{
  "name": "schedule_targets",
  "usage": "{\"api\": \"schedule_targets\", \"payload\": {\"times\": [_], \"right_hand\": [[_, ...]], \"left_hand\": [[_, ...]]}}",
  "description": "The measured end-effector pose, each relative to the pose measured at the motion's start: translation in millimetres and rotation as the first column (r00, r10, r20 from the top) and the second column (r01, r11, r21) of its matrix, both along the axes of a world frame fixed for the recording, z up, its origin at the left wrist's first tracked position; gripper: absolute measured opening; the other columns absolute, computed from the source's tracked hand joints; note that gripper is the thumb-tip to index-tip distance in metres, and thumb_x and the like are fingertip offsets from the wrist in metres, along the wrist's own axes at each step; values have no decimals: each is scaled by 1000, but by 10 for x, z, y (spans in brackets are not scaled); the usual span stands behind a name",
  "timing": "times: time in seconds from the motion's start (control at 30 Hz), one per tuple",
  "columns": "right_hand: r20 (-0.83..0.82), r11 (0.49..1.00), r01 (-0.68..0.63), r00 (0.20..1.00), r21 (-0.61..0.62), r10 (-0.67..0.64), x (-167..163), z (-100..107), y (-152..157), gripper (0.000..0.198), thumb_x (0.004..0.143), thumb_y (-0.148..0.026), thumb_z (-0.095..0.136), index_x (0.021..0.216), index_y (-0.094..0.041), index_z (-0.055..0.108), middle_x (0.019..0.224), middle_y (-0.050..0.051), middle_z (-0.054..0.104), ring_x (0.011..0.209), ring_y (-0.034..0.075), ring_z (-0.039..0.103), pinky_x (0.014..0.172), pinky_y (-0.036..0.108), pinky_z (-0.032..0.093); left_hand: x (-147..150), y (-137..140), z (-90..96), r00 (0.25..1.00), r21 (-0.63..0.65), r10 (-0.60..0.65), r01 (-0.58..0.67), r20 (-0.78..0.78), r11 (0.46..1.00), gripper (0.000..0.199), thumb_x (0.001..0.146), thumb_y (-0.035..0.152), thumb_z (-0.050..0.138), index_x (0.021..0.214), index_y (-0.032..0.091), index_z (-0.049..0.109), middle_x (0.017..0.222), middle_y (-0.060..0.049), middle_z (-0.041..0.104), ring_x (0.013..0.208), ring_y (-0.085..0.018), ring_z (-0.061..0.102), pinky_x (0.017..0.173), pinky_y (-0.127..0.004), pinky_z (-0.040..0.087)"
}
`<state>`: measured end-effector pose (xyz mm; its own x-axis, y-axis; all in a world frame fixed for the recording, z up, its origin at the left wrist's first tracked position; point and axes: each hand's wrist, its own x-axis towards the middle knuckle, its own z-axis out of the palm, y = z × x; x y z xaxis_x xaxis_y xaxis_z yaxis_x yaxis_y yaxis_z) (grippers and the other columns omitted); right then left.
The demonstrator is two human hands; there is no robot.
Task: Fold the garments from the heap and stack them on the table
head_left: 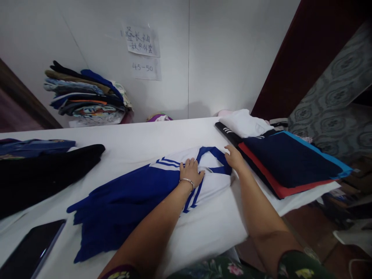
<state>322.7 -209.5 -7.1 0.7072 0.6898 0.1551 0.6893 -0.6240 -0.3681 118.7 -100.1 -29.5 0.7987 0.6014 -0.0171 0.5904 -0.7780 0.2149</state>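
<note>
A blue and white long garment with a blue collar and blue stripes, like a school uniform jacket (128,190), lies flat on the white-covered table (186,133). Its collar end is to the right, and the folded blue part stretches to the lower left. My left hand (192,173), with a bracelet at the wrist, rests on the white chest part with fingers spread. At the right edge of the collar, my right hand (234,159) has its fingers curled together on the cloth. The underside of its grip is hidden.
Folded clothes (290,159) are stacked at the right, with a white bundle (245,123) on top. Dark garments (49,174) and a black phone-like device (31,248) lie at the left. A clothes pile (87,93) stands against the wall beside paper signs (143,40).
</note>
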Motion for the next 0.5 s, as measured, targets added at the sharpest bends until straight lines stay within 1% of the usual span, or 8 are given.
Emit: {"api": "schedule_targets", "payload": {"times": [0.07,0.1,0.17,0.23,0.27,0.3,0.4,0.5], "right_hand": [[102,988,-136,986,74,128,-61,-72,87,50,95,-32,36,141,-17,43,153,9,33,143,21,23,115,39,24],[119,979,-195,975,58,187,-81,-119,124,53,95,-39,35,144,-17,39,156,9,28,145,22,17,115,42,21],[49,968,-239,969,-81,244,-93,-224,172,58,95,-47,35,146,-20,35,157,10,23,146,25,12,115,49,17],[-53,947,-217,976,-236,210,-76,-314,184,60,95,-51,34,147,-22,33,158,10,22,146,26,14,114,52,17],[-80,939,-199,980,-279,184,-65,-343,181,61,95,-52,33,147,-21,33,158,11,21,146,26,15,114,52,16],[-88,940,-178,983,-292,159,-57,-359,175,61,95,-53,32,147,-21,33,158,12,21,146,26,15,114,51,16],[-33,964,-140,990,-224,136,-77,-314,177,61,96,-52,30,147,-19,33,158,12,19,146,26,13,115,51,14],[96,977,-186,976,-109,196,-170,-199,270,60,97,-52,29,147,-19,33,159,11,17,147,25,9,116,49,10]], "left_hand": [[-3,-8,12,1000,0,3,-3,-1,1000,64,89,53,35,142,19,40,155,-9,31,142,-29,23,115,-54,15],[-4,-11,19,1000,-2,6,-6,-2,1000,63,88,52,36,142,19,40,155,-9,31,142,-28,23,115,-53,15],[-4,-16,28,1000,-7,12,-12,-5,1000,63,88,52,37,143,20,40,155,-8,31,143,-28,22,115,-54,15],[-2,-18,30,1000,-14,14,-14,-4,1000,63,88,52,37,143,20,40,155,-7,31,143,-28,22,115,-54,14],[-2,-18,29,1000,-16,15,-15,-3,1000,64,88,53,37,143,20,40,155,-7,31,143,-28,22,115,-54,14],[-1,-17,27,1000,-16,14,-14,-2,1000,64,88,53,37,143,20,40,155,-8,31,143,-28,22,115,-54,15],[-2,-17,22,1000,-9,15,-15,4,1000,64,88,53,37,142,18,40,155,-8,32,143,-28,23,115,-54,15],[-3,-18,19,1000,0,16,-16,12,1000,63,88,52,39,142,20,41,155,-8,32,143,-28,23,115,-54,15]]}}
